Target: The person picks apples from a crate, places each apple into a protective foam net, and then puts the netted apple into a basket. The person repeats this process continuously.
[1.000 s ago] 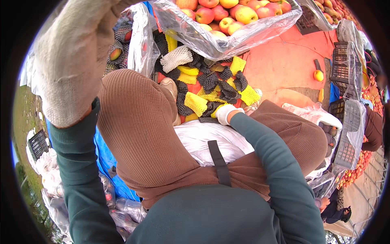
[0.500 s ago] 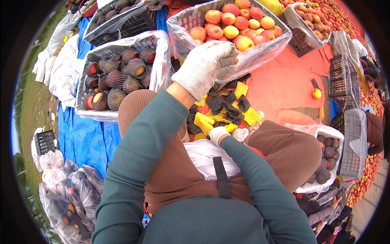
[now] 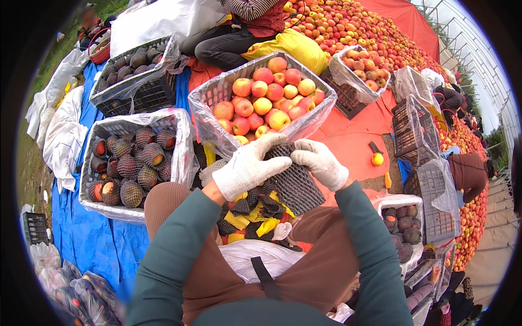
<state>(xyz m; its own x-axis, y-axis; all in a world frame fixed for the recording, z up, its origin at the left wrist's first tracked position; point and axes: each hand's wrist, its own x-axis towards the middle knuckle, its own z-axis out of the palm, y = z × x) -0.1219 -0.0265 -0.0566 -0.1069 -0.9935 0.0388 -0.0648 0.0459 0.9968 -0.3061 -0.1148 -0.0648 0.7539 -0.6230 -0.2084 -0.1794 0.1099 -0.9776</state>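
1. The left hand (image 3: 247, 169), in a white knitted glove, holds a black foam net sleeve (image 3: 298, 185) between its thumb and its fingers.
2. The right hand (image 3: 322, 163), gloved likewise, has its fingers bent close together and pinches the upper edge of the same sleeve.
3. This sleeve is in front of the person, above the knees, and its loose end hangs down toward the right; it looks rather flat.
4. Below the hands, between the legs, there lies a loose pile of black and yellow net sleeves (image 3: 237, 220).
5. Just beyond the hands stands a crate with clear plastic lining (image 3: 312, 122), filled with red and yellow apples (image 3: 261, 106), which are bare.
6. To the left of it, a second lined crate (image 3: 186, 149) contains apples in black nets (image 3: 129, 163); it stands on the blue tarpaulin (image 3: 98, 244).
7. On the right, a smaller lot of netted fruits (image 3: 405, 223) lies in another lined container.
8. One yellow fruit (image 3: 377, 159) rests near the edge of the red sheet (image 3: 353, 144).
9. At the top, another person (image 3: 228, 49) sits beside a large apple heap (image 3: 359, 22).
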